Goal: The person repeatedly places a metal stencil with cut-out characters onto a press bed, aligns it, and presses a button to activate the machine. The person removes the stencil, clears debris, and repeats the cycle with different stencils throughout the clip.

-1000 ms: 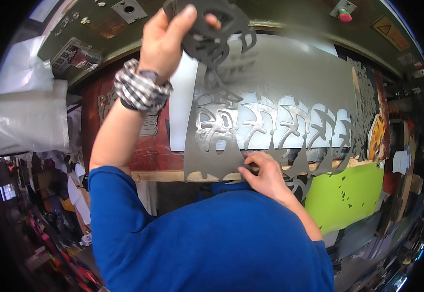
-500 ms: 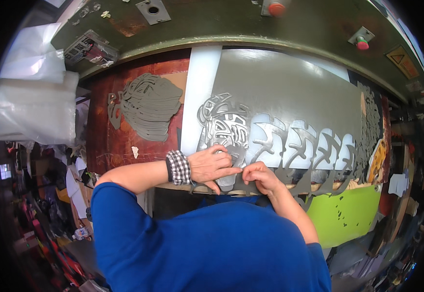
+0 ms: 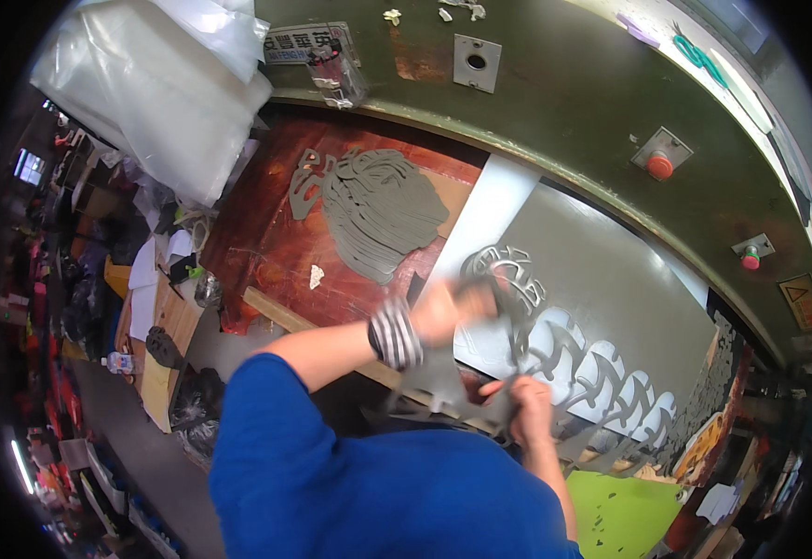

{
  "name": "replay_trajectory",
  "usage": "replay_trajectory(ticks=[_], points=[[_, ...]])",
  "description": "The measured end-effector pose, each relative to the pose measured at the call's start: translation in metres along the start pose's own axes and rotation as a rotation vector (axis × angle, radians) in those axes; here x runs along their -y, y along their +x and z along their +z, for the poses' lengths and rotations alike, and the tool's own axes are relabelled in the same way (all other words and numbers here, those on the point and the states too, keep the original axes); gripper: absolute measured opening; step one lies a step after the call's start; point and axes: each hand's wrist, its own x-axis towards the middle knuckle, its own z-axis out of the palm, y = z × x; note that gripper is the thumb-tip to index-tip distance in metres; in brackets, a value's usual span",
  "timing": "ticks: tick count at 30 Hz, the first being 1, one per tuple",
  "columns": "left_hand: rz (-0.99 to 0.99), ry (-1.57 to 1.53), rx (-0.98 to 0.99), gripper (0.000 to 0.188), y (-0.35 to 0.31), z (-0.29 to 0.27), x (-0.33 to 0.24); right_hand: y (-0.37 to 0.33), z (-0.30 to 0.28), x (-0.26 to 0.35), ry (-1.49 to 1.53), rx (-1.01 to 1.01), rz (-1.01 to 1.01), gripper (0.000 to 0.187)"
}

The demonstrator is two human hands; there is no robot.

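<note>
A large grey sheet point(image 3: 602, 265) lies on a white board point(image 3: 490, 210), with a row of several curved openings cut along its near edge. My left hand point(image 3: 448, 312), with a checked band at the wrist, is smeared by motion over the sheet's left end. Dark grey material shows at its fingers, but its grip is hidden. Lower right of it, my right hand point(image 3: 529, 405) is closed on a grey strip at the sheet's near edge. Beyond the left hand are curved, openwork grey pieces point(image 3: 518, 275).
A fanned stack of grey cut pieces point(image 3: 378, 214) rests on a red-brown board point(image 3: 266, 233). Behind stands a green machine beam point(image 3: 564, 102) with red buttons point(image 3: 659, 166). Clear plastic bags point(image 3: 164, 93) hang at upper left; a lime-green sheet point(image 3: 620, 512) lies lower right.
The view has swung, shifting the bench in the picture. My left hand has come away from beside my right hand, and the grey pieces under it have been disturbed.
</note>
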Motion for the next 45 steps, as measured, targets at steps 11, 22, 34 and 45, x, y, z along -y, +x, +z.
replay_trajectory(ticks=[11,22,34,45], points=[[0.235,-0.45,-0.274,0.066,0.028,-0.13,-0.131,-0.01,-0.011,0.01,-0.841,0.172,-0.017,0.01],[0.361,0.481,-0.967,0.028,-0.019,-0.239,-0.117,-0.039,-0.058,0.059,-0.486,0.091,0.017,0.016],[-0.052,1.332,-0.121,0.058,-0.131,-0.173,0.07,-0.029,-0.074,0.066,-0.537,0.106,0.014,0.015],[0.1,1.091,-0.467,0.035,-0.102,-0.097,0.013,-0.042,-0.145,0.082,-0.459,-0.3,-0.206,0.017]])
